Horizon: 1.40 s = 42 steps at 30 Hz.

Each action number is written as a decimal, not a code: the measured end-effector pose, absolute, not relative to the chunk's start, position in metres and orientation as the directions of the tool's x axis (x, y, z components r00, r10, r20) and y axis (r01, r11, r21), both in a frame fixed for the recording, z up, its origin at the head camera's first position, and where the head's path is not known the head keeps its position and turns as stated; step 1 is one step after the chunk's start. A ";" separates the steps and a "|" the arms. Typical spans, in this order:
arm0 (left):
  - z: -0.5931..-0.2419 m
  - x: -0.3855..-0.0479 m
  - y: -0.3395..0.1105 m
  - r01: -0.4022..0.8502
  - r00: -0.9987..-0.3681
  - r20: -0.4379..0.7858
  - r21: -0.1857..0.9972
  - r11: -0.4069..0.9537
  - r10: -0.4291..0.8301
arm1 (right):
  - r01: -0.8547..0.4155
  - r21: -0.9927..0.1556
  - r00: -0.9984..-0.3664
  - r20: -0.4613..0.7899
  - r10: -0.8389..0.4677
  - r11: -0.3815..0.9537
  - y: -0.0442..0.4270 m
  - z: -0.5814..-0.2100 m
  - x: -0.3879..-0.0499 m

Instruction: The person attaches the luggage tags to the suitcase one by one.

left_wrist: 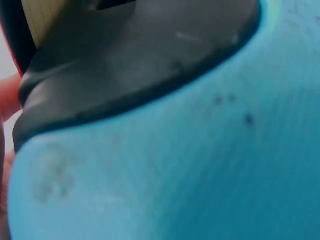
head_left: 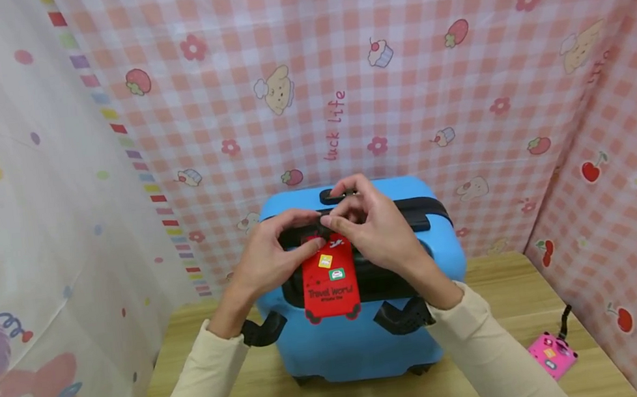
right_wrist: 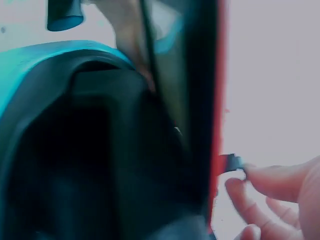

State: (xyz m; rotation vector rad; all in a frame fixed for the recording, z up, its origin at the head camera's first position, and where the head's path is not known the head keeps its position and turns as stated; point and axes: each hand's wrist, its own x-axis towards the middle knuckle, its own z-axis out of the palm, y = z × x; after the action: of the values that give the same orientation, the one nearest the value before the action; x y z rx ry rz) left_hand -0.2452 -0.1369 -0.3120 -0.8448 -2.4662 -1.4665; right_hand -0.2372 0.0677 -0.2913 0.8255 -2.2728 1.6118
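Red luggage tag (head_left: 330, 281) hung by the blue suitcase (head_left: 359, 344), below its upper edge; my left hand (head_left: 270, 251) pinched its top, seemingly steadying it, while my right hand (head_left: 379, 225) pinched its strap (right_wrist: 231, 162)

Pink luggage tag (head_left: 551, 357) lying on wood-grain surface (head_left: 518, 293); pink gingham curtain (head_left: 401, 97) behind, white cartoon-print curtain (head_left: 61, 221) at left.
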 end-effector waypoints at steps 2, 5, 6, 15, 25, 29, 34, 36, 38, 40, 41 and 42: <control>-0.311 -0.245 -0.137 0.554 -0.819 0.410 0.748 0.365 0.401 | -0.540 -0.804 -0.830 0.459 -0.315 0.249 0.069 -0.287 -0.238; -0.311 -0.245 -0.138 0.582 -0.801 0.437 0.727 0.364 0.408 | -0.504 -0.814 -0.850 0.408 -0.333 0.290 0.068 -0.282 -0.239; -0.311 -0.245 -0.138 0.591 -0.796 0.447 0.721 0.362 0.409 | -0.495 -0.813 -0.855 0.393 -0.337 0.307 0.068 -0.281 -0.239; -0.313 -0.244 -0.138 0.631 -0.768 0.499 0.698 0.339 0.402 | -0.453 -0.785 -0.883 0.330 -0.333 0.422 0.066 -0.276 -0.240; -0.315 -0.243 -0.135 0.592 -0.797 0.489 0.748 0.299 0.355 | -0.444 -0.765 -0.891 0.319 -0.324 0.466 0.064 -0.277 -0.239; -0.314 -0.243 -0.135 0.573 -0.808 0.480 0.777 0.262 0.342 | -0.439 -0.766 -0.895 0.330 -0.300 0.470 0.064 -0.277 -0.240; -0.312 -0.243 -0.134 0.550 -0.819 0.459 0.799 0.244 0.345 | -0.458 -0.770 -0.883 0.335 -0.329 0.445 0.070 -0.280 -0.242; -0.310 -0.244 -0.135 0.536 -0.826 0.442 0.806 0.249 0.349 | -0.469 -0.772 -0.872 0.327 -0.364 0.429 0.073 -0.279 -0.244; -0.307 -0.245 -0.135 0.524 -0.833 0.426 0.813 0.255 0.353 | -0.469 -0.780 -0.864 0.309 -0.397 0.415 0.076 -0.279 -0.245; -0.305 -0.246 -0.134 0.516 -0.837 0.416 0.817 0.258 0.357 | -0.467 -0.788 -0.859 0.297 -0.417 0.401 0.078 -0.278 -0.246; -0.304 -0.247 -0.134 0.515 -0.837 0.415 0.818 0.258 0.357 | -0.466 -0.791 -0.858 0.295 -0.421 0.397 0.079 -0.278 -0.247; -0.304 -0.247 -0.134 0.516 -0.836 0.416 0.818 0.253 0.359 | -0.465 -0.793 -0.857 0.293 -0.423 0.393 0.079 -0.279 -0.247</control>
State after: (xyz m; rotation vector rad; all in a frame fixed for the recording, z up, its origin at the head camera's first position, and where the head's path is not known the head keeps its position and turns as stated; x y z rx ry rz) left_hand -0.2471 -0.1342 -0.3038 -0.8335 -2.3686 -1.6365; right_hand -0.2472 0.0792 -0.2786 0.8248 -2.5848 1.4948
